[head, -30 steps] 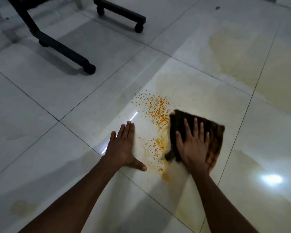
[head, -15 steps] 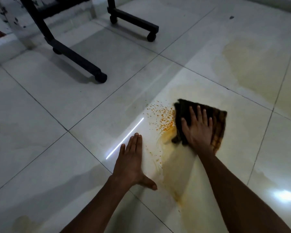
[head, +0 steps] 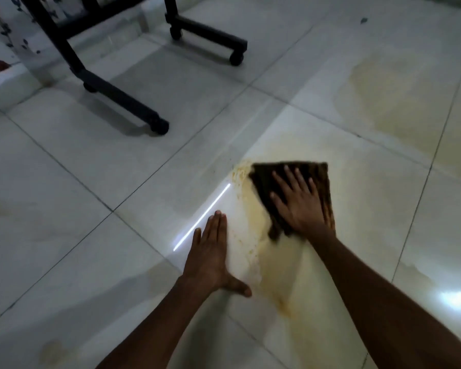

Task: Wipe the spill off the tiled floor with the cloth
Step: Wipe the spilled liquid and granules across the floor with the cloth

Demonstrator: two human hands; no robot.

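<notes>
Where the two bare forearms enter from the bottom edge, the left hand (head: 210, 258) lies flat on the tiled floor (head: 64, 198), palm down, fingers straight and close together, thumb splayed out to the right; it holds nothing. Just off its fingertips runs a thin bright streak of reflected light (head: 201, 218), slanting up to the right. A rounder glare patch (head: 457, 299) shines on the tile at the far right.

Between the hands and trailing back toward the camera spreads the spill (head: 253, 222), a yellowish-orange smear across the pale tile, with a grainier crust of it at the upper left edge of the cloth (head: 264, 179).

The right hand (head: 298, 206) is pressed flat on top of the dark brown cloth, fingers spread and extended, palm weighing it down against the floor rather than gripping it. The cloth lies flattened on the same tile as the smear, its left edge touching the wet patch, its far edge straight and its near corner poking out below the wrist.

Beyond the cloth, larger faint yellowish stains (head: 399, 102) discolour the tiles at the upper right. Farther back on the left stands a black metal frame (head: 123, 102) on small castors, with a second black leg (head: 210, 35) behind it. A floral-patterned white surface (head: 0, 43) shows in the top left corner.
</notes>
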